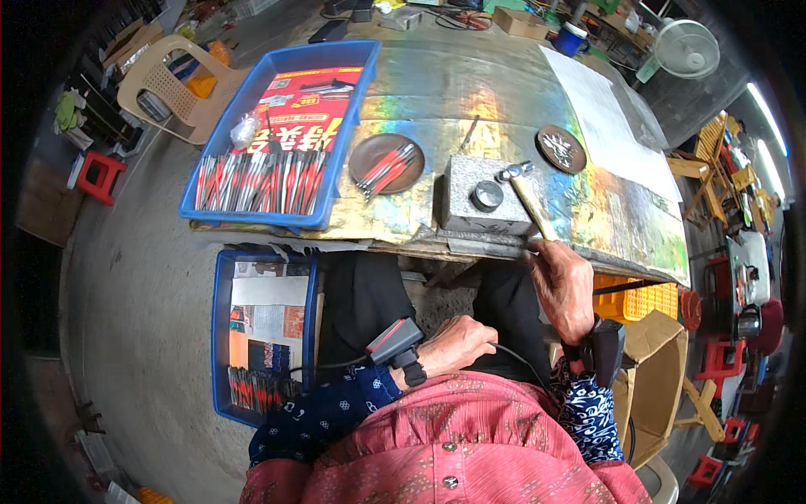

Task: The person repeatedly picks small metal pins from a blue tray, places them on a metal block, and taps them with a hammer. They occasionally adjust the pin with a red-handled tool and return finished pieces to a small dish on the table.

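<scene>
Down at our left, a blue tray (220, 336) on the floor holds paper and a row of red-handled pieces, with bare concrete open all around its outer side. Above it, a larger blue tray (252, 109) sits on the table, overhanging the near edge a little and packed with red and silver pieces. Just right of it we see a brown dish (386, 161) with a few of the same pieces lying in it. Our left hand (457, 343) rests in our lap, fingers curled in, but we cannot tell whether it grips anything. Near the table's front edge stands a grey stone block (470, 210) with a round metal piece on top. Our right hand (562, 290) is closed around the wooden handle of a hammer (527, 191), whose head lies on the block's right side. Farther right, a small brown dish (561, 149) sits well apart, with shiny open tabletop (437, 92) behind and beyond it.
</scene>
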Tool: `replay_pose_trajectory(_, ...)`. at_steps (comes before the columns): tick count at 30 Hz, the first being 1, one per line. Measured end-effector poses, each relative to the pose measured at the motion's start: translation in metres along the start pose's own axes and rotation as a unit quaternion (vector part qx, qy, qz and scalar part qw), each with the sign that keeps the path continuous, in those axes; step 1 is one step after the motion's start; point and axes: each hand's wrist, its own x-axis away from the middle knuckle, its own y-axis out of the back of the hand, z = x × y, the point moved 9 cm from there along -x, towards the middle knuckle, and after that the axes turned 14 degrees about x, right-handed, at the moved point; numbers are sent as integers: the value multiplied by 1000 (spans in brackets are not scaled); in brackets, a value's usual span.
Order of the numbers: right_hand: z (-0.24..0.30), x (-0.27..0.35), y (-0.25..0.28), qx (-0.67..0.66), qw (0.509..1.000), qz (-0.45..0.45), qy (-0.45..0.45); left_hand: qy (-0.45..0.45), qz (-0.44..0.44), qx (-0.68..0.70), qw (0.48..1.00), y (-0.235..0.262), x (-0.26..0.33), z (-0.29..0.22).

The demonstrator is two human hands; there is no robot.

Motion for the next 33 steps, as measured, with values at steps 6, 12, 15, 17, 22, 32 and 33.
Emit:
replay_pose_trajectory(6,2,-3,-1,-14,1000,2,4,42,62,-72,995,12,0,-18)
replay_pose_trajectory(12,-12,-4,10,-44,999,-4,-20,-69,-307,-248,916,201,39,-107)
replay_pose_trajectory(15,-14,-5,11,-68,997,-18,-26,-41,-464,-257,847,287,82,-117)
replay_pose_trajectory(17,-13,-5,11,-59,998,-20,-23,-4,-531,-303,792,324,109,-115)
replay_pose_trajectory(22,-11,-6,17,-45,998,-32,-5,91,-538,-447,709,356,138,-94)
replay_pose_trajectory(32,-8,-3,26,-39,998,-51,9,192,-467,-523,686,373,125,-55)
replay_pose_trajectory(33,-10,-3,26,-38,998,-54,8,195,-462,-532,683,376,125,-51)
